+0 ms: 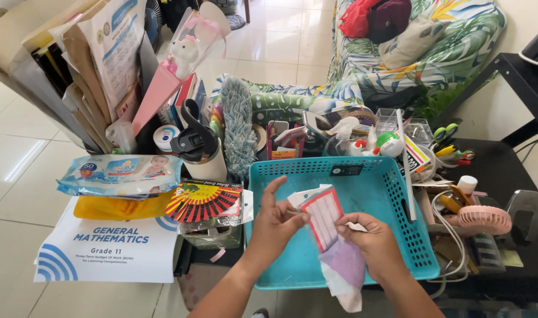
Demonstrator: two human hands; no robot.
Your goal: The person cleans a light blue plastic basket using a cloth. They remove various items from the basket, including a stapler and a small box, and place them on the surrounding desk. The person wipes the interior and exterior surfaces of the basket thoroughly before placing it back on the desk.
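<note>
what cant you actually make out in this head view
- Head view: the lower end of the papers is covered by the right hand.
- The teal basket floor is partly hidden behind the left hand.
- Items behind the basket overlap, too cluttered to tell apart.

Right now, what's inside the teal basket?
The teal basket shows only bare perforated floor. The left hand and right hand, holding a red-bordered card and cloth, cover its lower middle.

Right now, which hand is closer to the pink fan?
The right hand. It holds papers over the teal basket, the side where the pink fan lies just outside the basket's rim. The left hand is farther away, on the other side of the papers.
</note>
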